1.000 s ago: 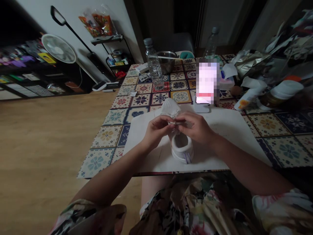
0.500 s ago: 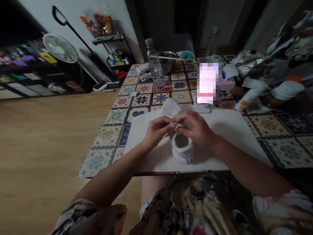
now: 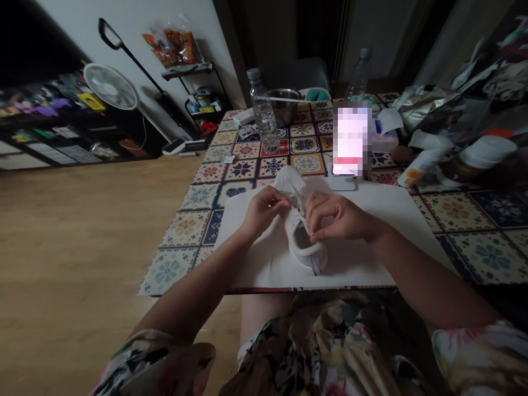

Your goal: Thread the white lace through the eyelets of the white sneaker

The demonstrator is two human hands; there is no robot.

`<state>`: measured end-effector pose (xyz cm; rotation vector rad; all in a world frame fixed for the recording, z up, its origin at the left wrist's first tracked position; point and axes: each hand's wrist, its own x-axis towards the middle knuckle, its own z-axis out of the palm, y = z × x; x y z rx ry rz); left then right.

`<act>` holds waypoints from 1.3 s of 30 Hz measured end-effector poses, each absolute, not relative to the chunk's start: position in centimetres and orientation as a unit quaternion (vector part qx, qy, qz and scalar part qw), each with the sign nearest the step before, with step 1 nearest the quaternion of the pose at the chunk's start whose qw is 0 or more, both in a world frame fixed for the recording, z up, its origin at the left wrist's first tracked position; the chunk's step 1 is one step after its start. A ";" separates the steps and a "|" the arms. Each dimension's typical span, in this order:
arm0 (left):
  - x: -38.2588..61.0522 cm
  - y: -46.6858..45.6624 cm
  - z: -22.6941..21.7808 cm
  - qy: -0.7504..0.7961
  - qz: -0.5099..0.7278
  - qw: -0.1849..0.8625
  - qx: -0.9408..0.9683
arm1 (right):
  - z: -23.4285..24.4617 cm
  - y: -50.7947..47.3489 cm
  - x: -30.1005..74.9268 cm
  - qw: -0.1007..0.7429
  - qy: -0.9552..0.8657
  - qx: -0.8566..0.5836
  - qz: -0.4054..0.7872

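A white shoe (image 3: 307, 264) with purple lines at its heel lies on a white sheet (image 3: 251, 264), toe pointing away and opening toward me. My left hand (image 3: 264, 212) is at the left of the laces, thumb and forefinger pinched on a thin white shoelace end that barely shows. On the other side, my right hand (image 3: 340, 217) pinches a white shoelace (image 3: 305, 223) beside the shoe's opening, its other fingers curled. The fingers partly cover the lacing.
Beyond the sheet, a lit phone (image 3: 350, 143) stands on a stand. A clear bottle (image 3: 264, 115) and a metal bowl (image 3: 286, 107) are farther back on the patterned tablecloth (image 3: 181, 225). White containers (image 3: 478, 157) lie at the right.
My hands were together over the laces and have moved apart. The right hand came back toward the shoe's opening with a lace; the left stayed near the lacing.
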<state>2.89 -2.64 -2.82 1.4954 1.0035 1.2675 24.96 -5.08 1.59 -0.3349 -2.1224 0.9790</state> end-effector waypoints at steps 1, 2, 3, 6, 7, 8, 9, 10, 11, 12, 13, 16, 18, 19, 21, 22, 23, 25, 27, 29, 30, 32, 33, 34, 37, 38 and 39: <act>3.0 -2.5 -3.0 0.414 0.512 0.433 0.616 | 1.6 -5.0 25.0 0.369 -0.830 -0.128 0.399; 3.1 -2.5 -3.1 0.419 0.511 0.417 0.625 | 1.6 -5.0 25.0 0.359 -0.829 -0.125 0.410; 3.2 -2.5 -3.1 0.421 0.510 0.408 0.630 | 1.7 -5.0 25.0 0.351 -0.829 -0.124 0.417; 3.5 -2.8 -3.0 0.421 0.504 0.418 0.627 | 2.0 -5.0 25.1 0.335 -0.832 -0.136 0.420; 3.5 -2.9 -2.9 0.419 0.502 0.429 0.623 | 2.1 -5.1 25.2 0.334 -0.833 -0.149 0.416; 3.4 -3.1 -2.8 0.415 0.502 0.439 0.619 | 2.2 -5.2 25.2 0.335 -0.832 -0.165 0.410; 3.3 -3.2 -2.6 0.410 0.504 0.446 0.615 | 2.3 -5.3 25.2 0.336 -0.831 -0.184 0.404; 3.2 -3.3 -2.4 0.406 0.512 0.446 0.612 | 2.3 -5.4 25.3 0.339 -0.830 -0.203 0.394; 3.1 -3.5 -2.2 0.399 0.522 0.441 0.612 | 2.3 -5.4 25.3 0.341 -0.830 -0.221 0.381; 3.0 -3.7 -2.0 0.389 0.531 0.430 0.618 | 2.3 -5.5 25.3 0.340 -0.834 -0.238 0.364; 2.8 -3.8 -1.8 0.374 0.534 0.419 0.632 | 2.3 -5.6 25.2 0.336 -0.839 -0.255 0.344; 2.4 -4.3 -1.2 0.306 0.487 0.396 0.716 | 2.2 -5.7 25.1 0.325 -0.858 -0.282 0.280; 2.3 -4.5 -1.0 0.269 0.437 0.387 0.766 | 2.2 -5.8 25.0 0.333 -0.868 -0.273 0.247; 2.3 -4.6 -0.9 0.262 0.420 0.382 0.781 | 2.2 -5.8 24.9 0.339 -0.872 -0.265 0.232; 2.4 -4.7 -0.9 0.265 0.402 0.370 0.795 | 2.2 -5.9 24.8 0.343 -0.880 -0.257 0.205; 2.4 -4.7 -0.9 0.270 0.399 0.366 0.796 | 2.2 -5.9 24.7 0.342 -0.883 -0.259 0.193; 2.5 -4.8 -0.9 0.276 0.398 0.365 0.796 | 2.2 -5.9 24.7 0.340 -0.885 -0.261 0.183; 2.6 -4.8 -0.8 0.283 0.398 0.365 0.792 | 2.2 -6.0 24.5 0.334 -0.890 -0.262 0.166; 2.7 -4.8 -0.7 0.284 0.401 0.372 0.787 | 2.3 -6.0 24.4 0.329 -0.893 -0.254 0.171; 2.7 -4.8 -0.8 0.281 0.404 0.381 0.783 | 2.6 -6.1 24.5 0.335 -0.882 -0.242 0.226; 2.7 -4.8 -0.8 0.280 0.406 0.385 0.780 | 2.7 -6.1 24.7 0.341 -0.869 -0.229 0.276; 2.8 -4.7 -1.0 0.283 0.410 0.390 0.774 | 2.9 -6.2 25.2 0.338 -0.830 -0.169 0.410; 2.8 -4.7 -1.0 0.287 0.411 0.392 0.771 | 3.0 -6.2 25.5 0.331 -0.806 -0.125 0.475; 2.8 -4.6 -1.1 0.291 0.411 0.394 0.769 | 3.0 -6.3 25.8 0.325 -0.780 -0.084 0.529; 2.8 -4.6 -1.2 0.294 0.411 0.400 0.765 | 2.9 -6.0 26.5 0.372 -0.716 -0.072 0.586; 2.7 -4.6 -1.2 0.294 0.409 0.402 0.764 | 2.9 -5.8 26.6 0.399 -0.704 -0.108 0.577; 2.7 -4.6 -1.2 0.293 0.407 0.405 0.764 | 2.8 -5.6 26.6 0.419 -0.700 -0.153 0.558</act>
